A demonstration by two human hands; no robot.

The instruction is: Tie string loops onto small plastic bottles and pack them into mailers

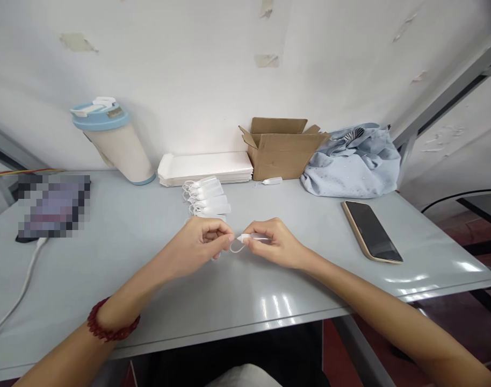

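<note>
Your right hand (275, 242) pinches the small, translucent plastic bottle (255, 236); long axis runs left-right, white tip facing your left hand (201, 239), whose fingertips press together beside it, grip unclear.

no readable text, labels, numbers or signs.

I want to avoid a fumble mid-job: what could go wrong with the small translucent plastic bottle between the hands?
The small translucent plastic bottle might slip, since the right hand grips it only with its fingers. The thin whitish cord loop at its nozzle hangs slack near the left hand and could snag. The left hand also sits close to the row of similar bottles, so a shift might scatter them.
</note>
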